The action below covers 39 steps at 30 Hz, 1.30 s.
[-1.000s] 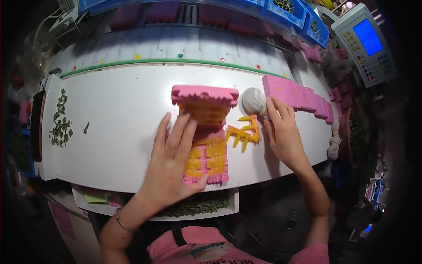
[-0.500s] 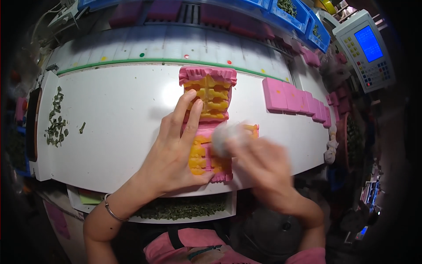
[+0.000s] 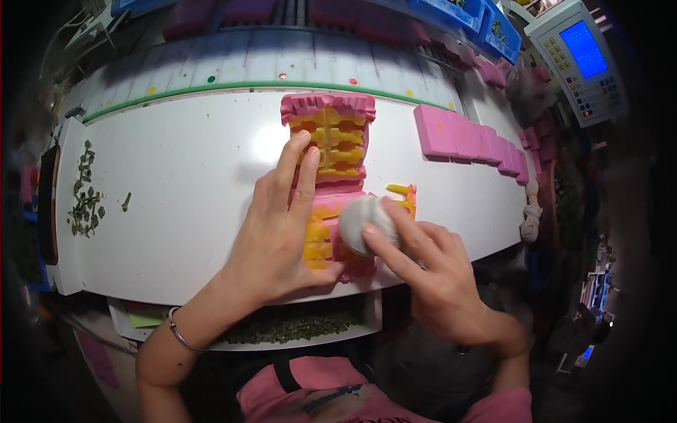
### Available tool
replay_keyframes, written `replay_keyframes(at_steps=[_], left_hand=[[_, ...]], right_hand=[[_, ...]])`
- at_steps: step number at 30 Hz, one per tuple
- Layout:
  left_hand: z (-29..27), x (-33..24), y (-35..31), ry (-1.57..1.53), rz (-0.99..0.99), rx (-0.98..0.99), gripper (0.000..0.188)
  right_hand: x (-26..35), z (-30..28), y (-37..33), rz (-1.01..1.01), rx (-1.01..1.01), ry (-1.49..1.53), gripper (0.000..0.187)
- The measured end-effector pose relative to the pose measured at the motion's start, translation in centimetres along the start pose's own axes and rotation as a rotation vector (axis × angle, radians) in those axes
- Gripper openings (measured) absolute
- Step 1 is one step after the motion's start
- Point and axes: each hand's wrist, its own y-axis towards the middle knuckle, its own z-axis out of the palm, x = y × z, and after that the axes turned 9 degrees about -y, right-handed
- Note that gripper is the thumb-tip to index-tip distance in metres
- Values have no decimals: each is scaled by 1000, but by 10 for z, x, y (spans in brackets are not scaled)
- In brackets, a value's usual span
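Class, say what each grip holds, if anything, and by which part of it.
Right grip: the ball, by its right side. Left grip: spread against the mould's left side; whether it grasps cannot be told.

Mould (image 3: 330, 187) on table (image 3: 162, 183); block row (image 3: 469, 143) to its right; loose pieces (image 3: 86, 217) to its left; conveyor (image 3: 247, 60) behind; drawer (image 3: 377, 310) in front.

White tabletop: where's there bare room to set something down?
Widest free patch of tabletop: between the green stems and the left hand. Another lies between the right hand and the row of pink blocks. It's crowded at the open pink mold, where both hands, the round white pad and the yellow piece sit close together.
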Motion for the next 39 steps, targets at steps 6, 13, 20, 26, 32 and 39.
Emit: replay_keyframes(at_steps=[6, 13, 20, 26, 32, 39], left_hand=[[-5, 3, 7, -61, 47, 79, 124], [-10, 8, 4, -63, 109, 108, 130], [-14, 8, 9, -53, 88, 153, 129], [-13, 6, 18, -8, 108, 148, 131], [-24, 1, 26, 90, 18, 277, 126], [-38, -10, 35, 53, -42, 536, 126]], right_hand=[[8, 13, -25, -14, 65, -97, 57], [14, -4, -6, -70, -161, -26, 51], [15, -2, 9, -230, 80, -117, 47], [4, 15, 19, -163, -6, -126, 55], [-25, -15, 32, -19, 142, 229, 76], [-45, 2, 38, -12, -287, 21, 63]])
